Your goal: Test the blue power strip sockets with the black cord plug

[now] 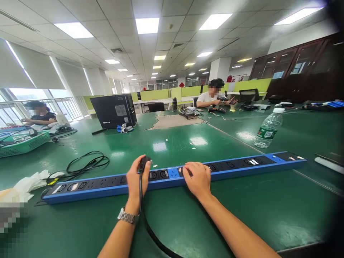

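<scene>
A large open office with green tables (242, 215). Ceiling panels (147, 25) give bright white light. Windows (16, 104) with blinds stand at 9 o'clock, dark wood cabinets (301, 71) at 2 o'clock, green partitions (158, 94) at 12 o'clock.

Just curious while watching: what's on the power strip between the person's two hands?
In the head view, between the left hand and right hand, the power strip shows two black sockets and a blue block.

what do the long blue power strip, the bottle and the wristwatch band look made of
Power strip: probably painted metal casing, going by its long, straight glossy blue body, with black plastic sockets. Water bottle: clear thin plastic, see-through, with a white cap. Watch band on the left wrist: metal links, silvery and shiny.
</scene>
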The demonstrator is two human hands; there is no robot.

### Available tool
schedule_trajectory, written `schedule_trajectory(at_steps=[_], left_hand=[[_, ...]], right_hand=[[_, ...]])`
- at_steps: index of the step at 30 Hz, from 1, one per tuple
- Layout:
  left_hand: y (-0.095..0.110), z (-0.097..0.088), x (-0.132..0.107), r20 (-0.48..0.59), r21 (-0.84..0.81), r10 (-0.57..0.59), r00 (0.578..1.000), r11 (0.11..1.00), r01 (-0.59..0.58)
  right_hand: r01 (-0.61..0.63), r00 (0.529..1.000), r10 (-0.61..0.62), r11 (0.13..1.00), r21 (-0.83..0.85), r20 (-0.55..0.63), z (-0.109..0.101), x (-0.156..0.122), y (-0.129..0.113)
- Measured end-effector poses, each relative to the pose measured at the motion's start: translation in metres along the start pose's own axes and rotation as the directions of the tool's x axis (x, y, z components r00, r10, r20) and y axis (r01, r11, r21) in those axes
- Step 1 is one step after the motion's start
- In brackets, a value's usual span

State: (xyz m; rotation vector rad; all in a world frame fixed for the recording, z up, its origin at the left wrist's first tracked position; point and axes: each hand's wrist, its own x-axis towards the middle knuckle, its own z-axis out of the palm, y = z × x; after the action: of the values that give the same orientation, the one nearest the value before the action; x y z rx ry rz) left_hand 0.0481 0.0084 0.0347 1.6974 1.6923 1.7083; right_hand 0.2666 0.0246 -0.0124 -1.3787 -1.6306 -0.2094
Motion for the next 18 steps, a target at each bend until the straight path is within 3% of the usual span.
schedule_trajectory(at_steps=[3,6,10,15,18], left_hand=[[-0.025,-0.033,0.005,0.108,0.242,-0.002,0.994,0.970,-0.024],[-0.037,-0.049,0.003,0.203,0.347,-0.031,0.979,0.937,-0.042],[-0.032,-0.049,0.002,0.290,0.336,0.031,0.957,0.933,-0.132],[-0.027,-0.048,0.005,0.331,0.359,-0.008,0.944,0.926,-0.118],[-0.029,-0.047,0.004,0.374,0.333,0.068,0.925,0.921,-0.203]], right_hand=[[-0.019,1.000,0.019,1.000,0.000,0.005,0.000,0.000,-0.001],[-0.034,0.999,0.034,0.999,0.002,0.014,0.000,0.000,-0.002],[-0.036,0.999,0.036,0.999,0.009,0.020,-0.001,0.000,-0.001],[-0.036,0.999,0.035,0.999,0.013,0.027,-0.002,-0.001,-0.001],[-0.036,0.999,0.036,0.999,0.013,0.025,-0.001,0.000,-0.002]])
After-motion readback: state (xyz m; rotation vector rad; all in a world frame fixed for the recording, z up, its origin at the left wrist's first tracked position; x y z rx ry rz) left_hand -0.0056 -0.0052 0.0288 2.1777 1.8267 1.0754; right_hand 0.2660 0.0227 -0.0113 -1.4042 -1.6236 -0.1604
